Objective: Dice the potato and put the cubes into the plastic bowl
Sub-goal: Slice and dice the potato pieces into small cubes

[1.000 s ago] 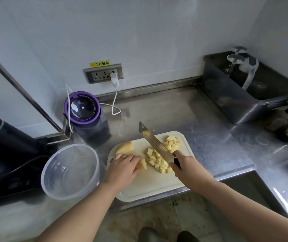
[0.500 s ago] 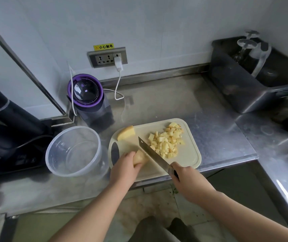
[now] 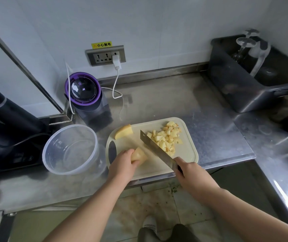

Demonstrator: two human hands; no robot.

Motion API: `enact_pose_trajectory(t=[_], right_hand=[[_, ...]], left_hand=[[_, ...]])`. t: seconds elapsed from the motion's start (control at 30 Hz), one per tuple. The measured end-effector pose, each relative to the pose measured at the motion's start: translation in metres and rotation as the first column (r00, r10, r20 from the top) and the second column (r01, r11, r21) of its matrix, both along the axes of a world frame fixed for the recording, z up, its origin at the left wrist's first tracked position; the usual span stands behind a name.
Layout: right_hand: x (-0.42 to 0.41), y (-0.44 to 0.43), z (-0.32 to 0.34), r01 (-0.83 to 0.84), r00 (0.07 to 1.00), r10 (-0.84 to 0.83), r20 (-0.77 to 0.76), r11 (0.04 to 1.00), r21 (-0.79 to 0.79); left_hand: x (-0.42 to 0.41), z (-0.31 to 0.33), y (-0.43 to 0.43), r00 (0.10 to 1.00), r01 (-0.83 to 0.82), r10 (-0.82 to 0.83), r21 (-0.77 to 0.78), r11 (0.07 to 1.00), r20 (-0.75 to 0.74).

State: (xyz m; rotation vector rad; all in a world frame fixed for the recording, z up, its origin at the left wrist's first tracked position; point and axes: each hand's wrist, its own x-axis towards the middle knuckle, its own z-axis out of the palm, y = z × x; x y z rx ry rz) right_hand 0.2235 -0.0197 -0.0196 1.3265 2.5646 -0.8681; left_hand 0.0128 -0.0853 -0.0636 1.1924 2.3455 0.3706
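Potato piece (image 3: pixel 139 155): is lying on the near-left part of the cutting board (image 3: pixel 189 155). It is looking firm, wet and probably slippery, and light enough for one hand.
Where to hold: curled fingertips on its top and left side, away from the blade, are looking safest.
Left hand (image 3: pixel 123 163): its grip is closing round the potato piece and pinning it down.
Right hand (image 3: pixel 191 173): its grip is wrapping the handle of the knife (image 3: pixel 157 148), whose blade is slanting between the piece and the cubes.
Cubes (image 3: pixel 166 137): are piling at the far right of the board, small, loose and likely to scatter.
Potato wedge (image 3: pixel 123 131): is waiting uncut at the far-left corner.
Plastic bowl (image 3: pixel 70 126): is standing on the worktop (image 3: pixel 174 98) just left of the board, holding no cubes.
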Motion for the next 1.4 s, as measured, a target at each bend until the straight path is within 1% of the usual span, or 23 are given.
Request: enact_pose_trajectory(t=[0.1, 0.23, 0.43, 0.5, 0.6, 0.77, 1.0, 1.2, 1.4], right_hand=[[-0.001, 0.003, 0.003, 0.043, 0.998, -0.044, -0.046, 0.999, -0.016], [0.0, 0.009, 0.004, 0.061, 0.997, -0.06, -0.046, 0.998, 0.001], [0.001, 0.006, 0.006, -0.026, 0.999, 0.027, -0.017, 0.997, 0.067], [-0.001, 0.003, 0.007, -0.049, 0.999, 0.05, -0.006, 0.995, 0.087], [-0.006, 0.0, 0.01, -0.071, 0.997, 0.07, 0.015, 0.991, 0.111], [-0.014, -0.005, 0.017, -0.144, 0.989, 0.138, 0.047, 0.979, 0.145], [-0.017, -0.011, 0.018, -0.16, 0.985, 0.149, 0.087, 0.978, 0.131], [-0.019, -0.012, 0.02, -0.157, 0.985, 0.147, 0.09, 0.981, 0.115], [-0.029, -0.015, 0.023, -0.168, 0.967, 0.157, 0.199, 0.985, 0.038]], left_hand=[[0.002, 0.001, 0.01, 1.0, 0.007, -0.007, -0.007, 1.0, 0.0], [0.002, 0.003, 0.02, 1.0, 0.012, -0.012, -0.011, 1.0, -0.009], [-0.002, 0.004, 0.013, 0.999, -0.005, 0.005, -0.002, 1.0, 0.049], [-0.001, 0.007, 0.009, 0.998, -0.019, 0.017, 0.037, 0.999, 0.068], [0.003, 0.012, 0.008, 0.986, -0.105, 0.088, 0.12, 0.987, 0.139], [0.003, 0.007, 0.012, 0.954, -0.224, 0.192, 0.12, 0.967, 0.23], [0.003, 0.004, 0.014, 0.952, -0.24, 0.21, 0.116, 0.964, 0.224], [0.002, 0.003, 0.015, 0.958, -0.235, 0.209, 0.12, 0.964, 0.196], [0.003, 0.004, 0.016, 0.966, -0.219, 0.198, 0.118, 0.968, 0.169]])
